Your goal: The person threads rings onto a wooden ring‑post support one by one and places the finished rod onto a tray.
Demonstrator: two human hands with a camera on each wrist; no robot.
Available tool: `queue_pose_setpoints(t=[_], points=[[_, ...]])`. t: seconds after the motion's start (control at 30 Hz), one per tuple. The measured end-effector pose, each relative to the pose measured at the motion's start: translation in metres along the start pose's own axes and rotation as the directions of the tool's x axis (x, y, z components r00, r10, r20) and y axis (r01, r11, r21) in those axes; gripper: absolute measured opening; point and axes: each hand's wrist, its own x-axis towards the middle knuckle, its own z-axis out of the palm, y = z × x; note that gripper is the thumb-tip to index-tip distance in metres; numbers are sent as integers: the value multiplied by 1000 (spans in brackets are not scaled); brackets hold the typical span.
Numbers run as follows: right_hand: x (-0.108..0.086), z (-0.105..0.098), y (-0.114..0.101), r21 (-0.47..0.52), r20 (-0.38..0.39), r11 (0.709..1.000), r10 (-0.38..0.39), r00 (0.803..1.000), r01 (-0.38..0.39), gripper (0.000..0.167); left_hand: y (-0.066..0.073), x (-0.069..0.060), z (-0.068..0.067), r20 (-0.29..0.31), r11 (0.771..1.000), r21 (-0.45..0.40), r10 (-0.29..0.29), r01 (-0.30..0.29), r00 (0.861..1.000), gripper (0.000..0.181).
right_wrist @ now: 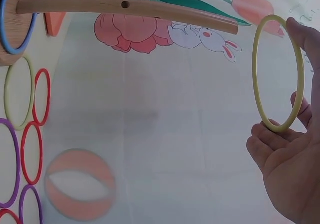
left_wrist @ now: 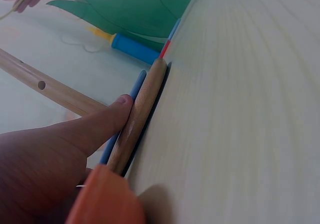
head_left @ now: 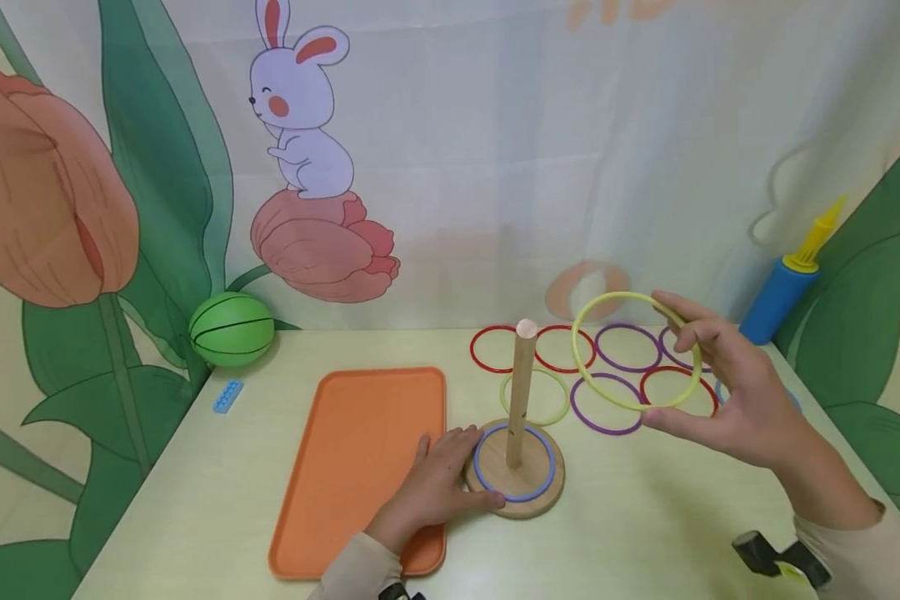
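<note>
A wooden ring-toss stand stands upright on the table, with a blue ring lying flat around its peg on the round base. My left hand grips the base at its left edge; in the left wrist view the thumb lies on the rim beside the blue ring. Raised right of the peg, my right hand pinches a yellow ring between thumb and fingers. In the right wrist view this yellow ring is apart from the peg tip.
Behind and right of the stand lie several flat rings, among them a red ring, a purple ring and a yellow-green ring. An orange tray, green ball and light-blue brick are left. A blue pump stands back right.
</note>
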Motion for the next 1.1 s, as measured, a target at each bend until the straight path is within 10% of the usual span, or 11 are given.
queue_pose_setpoints(t=[0.7,1.1], points=[[35,23,-11,-41,95,995,96,991,-92,67,1,-2,2,-3,1000,-11,-2,2,1000,102],[48,41,-7,41,107,999,25,994,-30,63,2,0,0,-11,1000,-3,-1,1,1000,103]])
